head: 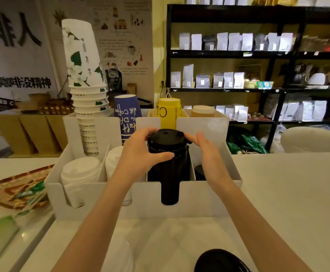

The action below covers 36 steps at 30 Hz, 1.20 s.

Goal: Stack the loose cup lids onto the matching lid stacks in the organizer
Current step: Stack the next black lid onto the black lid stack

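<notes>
A white organizer [203,199] stands on the counter. Its third front slot holds a tall stack of black lids [169,173]. My left hand [140,152] wraps the upper left side of this stack, thumb across its front. My right hand [205,148] touches the top black lid's right rim with its fingertips. Two stacks of white lids [79,173] fill the left slots; the second [114,160] is partly hidden by my left arm. A few black lids [199,171] sit low in the rightmost slot. Loose black lids [221,261] lie at the bottom edge of the counter.
Paper cup stacks stand in the organizer's back row: white-green [85,85], blue [127,112], yellow [169,112], brown [202,111]. A woven tray with green packets [19,191] lies left. Dark shelves with bags [238,61] stand behind.
</notes>
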Each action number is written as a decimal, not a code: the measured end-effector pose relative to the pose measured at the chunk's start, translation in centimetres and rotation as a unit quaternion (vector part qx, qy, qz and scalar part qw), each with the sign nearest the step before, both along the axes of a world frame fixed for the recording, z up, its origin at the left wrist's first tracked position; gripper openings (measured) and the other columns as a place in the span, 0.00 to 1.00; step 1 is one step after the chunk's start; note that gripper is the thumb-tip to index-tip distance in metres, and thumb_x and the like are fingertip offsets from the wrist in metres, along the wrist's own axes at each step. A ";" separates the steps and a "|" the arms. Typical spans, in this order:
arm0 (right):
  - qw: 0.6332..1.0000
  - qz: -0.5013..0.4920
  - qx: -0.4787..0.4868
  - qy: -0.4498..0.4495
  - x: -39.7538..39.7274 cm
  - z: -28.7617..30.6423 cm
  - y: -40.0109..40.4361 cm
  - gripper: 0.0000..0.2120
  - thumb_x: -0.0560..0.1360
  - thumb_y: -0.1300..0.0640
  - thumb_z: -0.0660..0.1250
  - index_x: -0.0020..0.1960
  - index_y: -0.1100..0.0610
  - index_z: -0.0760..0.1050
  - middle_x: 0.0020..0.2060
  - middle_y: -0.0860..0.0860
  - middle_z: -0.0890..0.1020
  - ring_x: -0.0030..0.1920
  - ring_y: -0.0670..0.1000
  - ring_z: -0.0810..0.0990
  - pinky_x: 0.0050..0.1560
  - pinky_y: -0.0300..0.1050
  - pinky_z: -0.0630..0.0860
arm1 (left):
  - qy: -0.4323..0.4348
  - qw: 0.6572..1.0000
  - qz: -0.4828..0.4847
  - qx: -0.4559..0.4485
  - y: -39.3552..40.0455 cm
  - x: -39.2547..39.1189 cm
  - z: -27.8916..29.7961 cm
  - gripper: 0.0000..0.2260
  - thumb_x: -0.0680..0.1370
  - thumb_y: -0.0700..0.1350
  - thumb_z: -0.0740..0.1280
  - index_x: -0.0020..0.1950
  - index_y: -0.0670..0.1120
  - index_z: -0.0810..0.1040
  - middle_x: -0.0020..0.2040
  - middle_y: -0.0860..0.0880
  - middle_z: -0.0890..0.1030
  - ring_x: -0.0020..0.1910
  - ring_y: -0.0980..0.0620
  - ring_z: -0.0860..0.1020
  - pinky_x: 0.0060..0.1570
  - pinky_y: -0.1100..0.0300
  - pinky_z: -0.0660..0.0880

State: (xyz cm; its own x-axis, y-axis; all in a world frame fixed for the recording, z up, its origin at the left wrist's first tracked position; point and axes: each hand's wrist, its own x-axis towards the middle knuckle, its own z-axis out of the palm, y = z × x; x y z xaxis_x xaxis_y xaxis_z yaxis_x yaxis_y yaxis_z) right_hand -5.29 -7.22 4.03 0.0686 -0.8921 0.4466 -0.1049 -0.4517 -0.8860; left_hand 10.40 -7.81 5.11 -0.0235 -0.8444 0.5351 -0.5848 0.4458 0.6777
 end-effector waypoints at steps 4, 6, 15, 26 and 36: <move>1.000 0.005 0.020 0.016 -0.1 -0.5 -1.0 0.20 0.79 0.51 0.45 0.62 0.50 0.72 0.52 0.41 0.75 0.49 0.30 0.70 0.45 0.15 0.62 | -0.006 1.000 0.016 0.020 0.0 -0.1 0.0 0.30 0.64 0.49 0.75 0.64 0.47 0.70 0.61 0.49 0.76 0.54 0.58 0.70 0.51 0.64 0.66; 0.999 0.007 0.028 0.017 -0.1 -0.6 -1.2 0.20 0.79 0.51 0.45 0.62 0.52 0.72 0.50 0.40 0.75 0.47 0.27 0.70 0.40 0.13 0.61 | -0.009 0.999 0.016 0.029 0.1 -0.2 0.0 0.29 0.65 0.50 0.74 0.63 0.47 0.71 0.61 0.49 0.77 0.53 0.58 0.70 0.46 0.68 0.67; 0.999 0.006 0.034 0.022 -0.6 -0.9 -1.3 0.19 0.80 0.53 0.44 0.55 0.50 0.73 0.41 0.35 0.73 0.34 0.19 0.69 0.32 0.13 0.61 | -0.058 0.996 0.051 0.035 0.7 -0.5 0.1 0.25 0.66 0.54 0.72 0.60 0.48 0.73 0.59 0.48 0.76 0.56 0.54 0.72 0.49 0.62 0.66; 0.999 -0.005 0.019 0.039 -0.3 -1.4 -1.4 0.20 0.79 0.51 0.47 0.63 0.56 0.72 0.49 0.45 0.77 0.44 0.26 0.72 0.37 0.13 0.61 | -0.118 0.989 0.091 0.023 1.2 -1.2 0.0 0.24 0.66 0.54 0.72 0.59 0.50 0.74 0.59 0.47 0.75 0.53 0.53 0.71 0.49 0.61 0.65; 0.997 -0.007 0.022 0.071 -0.3 -1.7 0.0 0.11 0.79 0.51 0.48 0.54 0.42 0.68 0.48 0.42 0.75 0.46 0.30 0.72 0.39 0.13 0.61 | -0.135 0.986 0.096 0.035 1.3 -1.3 0.1 0.23 0.66 0.55 0.71 0.59 0.50 0.74 0.60 0.46 0.74 0.52 0.53 0.69 0.49 0.60 0.65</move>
